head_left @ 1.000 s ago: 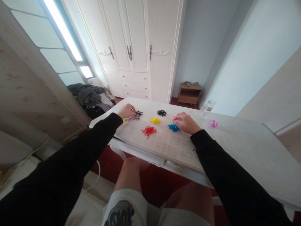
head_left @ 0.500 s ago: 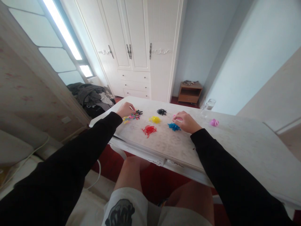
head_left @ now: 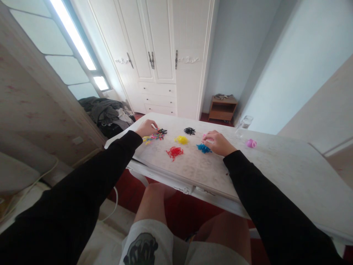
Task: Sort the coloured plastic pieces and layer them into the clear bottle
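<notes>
My left hand (head_left: 147, 128) is at the far left of the white table, its fingers bent down at a pile of mixed-colour small bands (head_left: 156, 137). Those fingers look pinched together; whatever is between them is too small to make out. Over the pink bands (head_left: 204, 136), my right hand (head_left: 216, 141) rests with curled fingers, and it covers part of them. Just in front of it lies a pile of blue bands (head_left: 204, 148). Between the hands are separate piles of yellow bands (head_left: 181, 140), black bands (head_left: 189, 131) and red bands (head_left: 174, 152).
A pink object (head_left: 251, 143) and a clear glass (head_left: 245, 122) stand on the table (head_left: 275, 165) to the right. Beyond the table are a white wardrobe (head_left: 160, 40) and a small wooden cabinet (head_left: 223, 109). Dark clothes (head_left: 104, 114) are heaped at the left.
My left hand has shifted very slightly to the left at the mixed pile. My right hand and the piles look nearly the same.
</notes>
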`<state>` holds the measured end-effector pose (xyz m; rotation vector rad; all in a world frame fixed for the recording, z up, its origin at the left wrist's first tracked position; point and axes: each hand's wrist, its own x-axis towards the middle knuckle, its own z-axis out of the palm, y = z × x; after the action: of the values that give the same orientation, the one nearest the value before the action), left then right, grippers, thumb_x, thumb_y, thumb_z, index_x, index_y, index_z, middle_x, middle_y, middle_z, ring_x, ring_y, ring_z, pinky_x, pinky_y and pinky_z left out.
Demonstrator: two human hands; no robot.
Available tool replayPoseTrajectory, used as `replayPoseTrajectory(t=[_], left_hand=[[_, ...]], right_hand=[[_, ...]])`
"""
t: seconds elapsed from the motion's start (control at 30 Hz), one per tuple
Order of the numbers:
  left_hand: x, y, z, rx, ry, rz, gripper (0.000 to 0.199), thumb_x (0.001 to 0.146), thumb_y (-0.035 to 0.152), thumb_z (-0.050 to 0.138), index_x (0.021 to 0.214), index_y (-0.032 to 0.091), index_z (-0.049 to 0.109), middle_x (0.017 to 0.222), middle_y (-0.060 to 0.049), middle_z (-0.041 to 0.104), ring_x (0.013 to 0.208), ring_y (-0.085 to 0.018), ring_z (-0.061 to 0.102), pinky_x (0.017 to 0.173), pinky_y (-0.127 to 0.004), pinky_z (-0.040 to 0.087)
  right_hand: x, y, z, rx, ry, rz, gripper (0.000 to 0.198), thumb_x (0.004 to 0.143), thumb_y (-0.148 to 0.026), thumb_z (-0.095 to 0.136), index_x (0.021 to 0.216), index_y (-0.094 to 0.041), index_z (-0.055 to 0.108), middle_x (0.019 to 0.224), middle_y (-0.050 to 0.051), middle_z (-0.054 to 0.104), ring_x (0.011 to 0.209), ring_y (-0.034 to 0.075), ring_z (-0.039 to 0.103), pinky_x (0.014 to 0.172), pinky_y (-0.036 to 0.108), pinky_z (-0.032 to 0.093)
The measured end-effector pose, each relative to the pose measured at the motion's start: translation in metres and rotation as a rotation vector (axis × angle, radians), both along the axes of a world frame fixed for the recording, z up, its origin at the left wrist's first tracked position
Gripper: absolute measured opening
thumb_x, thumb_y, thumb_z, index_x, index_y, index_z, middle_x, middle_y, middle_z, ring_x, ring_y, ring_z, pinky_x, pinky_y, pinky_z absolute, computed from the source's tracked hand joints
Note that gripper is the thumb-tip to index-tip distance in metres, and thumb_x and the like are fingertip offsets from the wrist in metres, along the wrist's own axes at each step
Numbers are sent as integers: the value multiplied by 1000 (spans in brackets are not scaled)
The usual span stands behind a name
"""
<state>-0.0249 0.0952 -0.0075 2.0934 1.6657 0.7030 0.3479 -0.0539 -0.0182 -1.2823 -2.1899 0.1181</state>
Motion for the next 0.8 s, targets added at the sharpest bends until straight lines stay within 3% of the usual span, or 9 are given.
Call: replayPoseTrajectory(t=[0.27,0.57,0.8], left_hand=[[-3,-4,5,-74,-107,-61,17,59,26,78,71,19,68,63,-4,73,53,-16,60,51,-27,40],[8,-11,2,-88,-65,-135,21,55,24,80,72,19,68,59,1,71,54,-15,60,54,-24,40],[10,-11,3,-32,-12,-117,16,61,18,76,76,18,69,57,2,69,51,-13,56,54,-24,38]], right_hand=[[0,1,-1,-14,-1,15,18,89,-24,62,85,-18,79,93,11,78,96,28,66,95,45,50],[0,1,0,-30,-14,12,17,88,-22,64,84,-17,80,93,11,78,96,27,67,95,43,50],[0,1,0,-29,-13,9,16,87,-22,64,84,-17,79,91,10,78,96,26,67,94,41,51]])
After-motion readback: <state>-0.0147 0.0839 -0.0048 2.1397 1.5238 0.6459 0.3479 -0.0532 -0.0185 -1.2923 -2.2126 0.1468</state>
